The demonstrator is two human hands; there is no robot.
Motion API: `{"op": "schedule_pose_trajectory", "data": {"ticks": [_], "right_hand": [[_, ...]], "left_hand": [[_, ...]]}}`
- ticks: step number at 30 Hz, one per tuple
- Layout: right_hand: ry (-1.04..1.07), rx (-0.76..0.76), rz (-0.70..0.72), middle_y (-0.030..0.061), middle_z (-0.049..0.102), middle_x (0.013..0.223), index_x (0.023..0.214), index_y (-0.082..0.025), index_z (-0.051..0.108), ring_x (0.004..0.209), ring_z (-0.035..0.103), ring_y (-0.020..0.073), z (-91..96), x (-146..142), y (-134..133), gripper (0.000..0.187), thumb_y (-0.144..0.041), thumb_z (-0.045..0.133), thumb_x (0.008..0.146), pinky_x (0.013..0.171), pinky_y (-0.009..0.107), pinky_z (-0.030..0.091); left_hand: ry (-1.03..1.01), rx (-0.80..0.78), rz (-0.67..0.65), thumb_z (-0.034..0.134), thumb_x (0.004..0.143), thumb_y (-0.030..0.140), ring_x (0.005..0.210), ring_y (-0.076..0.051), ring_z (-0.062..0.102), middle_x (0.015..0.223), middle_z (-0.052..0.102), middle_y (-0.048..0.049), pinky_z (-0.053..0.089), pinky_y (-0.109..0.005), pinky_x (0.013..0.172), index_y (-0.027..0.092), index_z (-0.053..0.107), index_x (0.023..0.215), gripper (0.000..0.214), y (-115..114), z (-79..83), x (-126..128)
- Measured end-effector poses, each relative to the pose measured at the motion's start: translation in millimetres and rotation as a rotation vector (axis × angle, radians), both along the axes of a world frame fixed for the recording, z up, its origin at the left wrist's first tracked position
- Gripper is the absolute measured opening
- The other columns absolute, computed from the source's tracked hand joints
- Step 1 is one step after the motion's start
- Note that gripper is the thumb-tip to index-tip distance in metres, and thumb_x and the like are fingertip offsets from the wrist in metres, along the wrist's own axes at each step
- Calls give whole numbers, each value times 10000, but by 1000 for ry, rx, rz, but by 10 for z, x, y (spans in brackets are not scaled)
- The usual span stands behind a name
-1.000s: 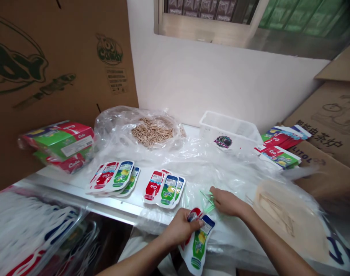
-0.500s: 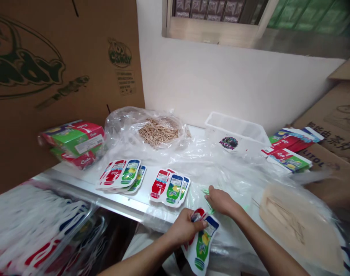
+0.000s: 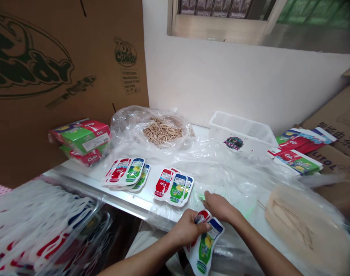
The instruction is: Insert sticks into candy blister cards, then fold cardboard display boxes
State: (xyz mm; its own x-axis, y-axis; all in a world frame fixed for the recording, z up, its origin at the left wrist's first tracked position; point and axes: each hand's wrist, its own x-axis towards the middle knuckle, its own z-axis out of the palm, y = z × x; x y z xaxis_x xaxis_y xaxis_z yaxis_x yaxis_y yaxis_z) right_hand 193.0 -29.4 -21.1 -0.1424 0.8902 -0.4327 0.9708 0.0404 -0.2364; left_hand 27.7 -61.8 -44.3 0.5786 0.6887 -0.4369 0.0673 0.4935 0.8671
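My left hand point(image 3: 188, 229) is closed on a bottle-shaped candy packet point(image 3: 205, 245), with red cola and green lemon halves, tilted over the table's front edge. Further packet layers may lie behind it. Just above and to its right, my right hand point(image 3: 219, 205) has its fingers pinched together at a thin light-green piece point(image 3: 201, 196), mostly hidden by the fingers. Left of it lies a small stack of the same packets point(image 3: 172, 188). A second stack of packets point(image 3: 126, 173) lies farther left.
Clear plastic sheeting point(image 3: 235, 180) spreads across the table. Behind the stacks, an open bag holds thin brown sticks point(image 3: 162, 132). A translucent bin point(image 3: 244, 130), printed boxes point(image 3: 89, 140), flat cartons point(image 3: 297, 159) and a bag with beige contents point(image 3: 304, 218) surround it. Bagged packets point(image 3: 48, 226) fill the lower left.
The view has shifted slightly, so the scene sits farther right. My right hand has moved a little left and nearer my left hand. My left hand keeps its hold on the candy packet.
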Motion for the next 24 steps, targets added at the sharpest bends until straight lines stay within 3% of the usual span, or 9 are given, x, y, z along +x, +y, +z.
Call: {"op": "schedule_pose_trajectory", "data": {"ticks": [7,13,24], "right_hand": [[41,49,-59,188,659,1012,1137,-67,462,926,630,248,53,-70,111,332,-238,266,931,715,299,411],[-1,75,-179,202,661,1024,1105,-70,524,937,633,284,-71,-443,178,330,-279,368,903,717,328,432],[32,27,-207,199,659,1062,963,-110,638,1000,619,284,-7,-402,140,249,-214,547,755,799,336,451]], "left_hand": [[2,14,-30,728,588,410,579,-162,569,691,679,-72,451,-280,599,89,697,714,346,-27,56,-74],[43,28,-75,720,617,444,521,-127,519,596,634,-36,413,-249,552,99,657,653,352,-89,150,-174],[11,-15,-16,750,588,434,669,-207,627,701,688,-60,487,-312,675,106,669,732,366,25,165,-246]]}}
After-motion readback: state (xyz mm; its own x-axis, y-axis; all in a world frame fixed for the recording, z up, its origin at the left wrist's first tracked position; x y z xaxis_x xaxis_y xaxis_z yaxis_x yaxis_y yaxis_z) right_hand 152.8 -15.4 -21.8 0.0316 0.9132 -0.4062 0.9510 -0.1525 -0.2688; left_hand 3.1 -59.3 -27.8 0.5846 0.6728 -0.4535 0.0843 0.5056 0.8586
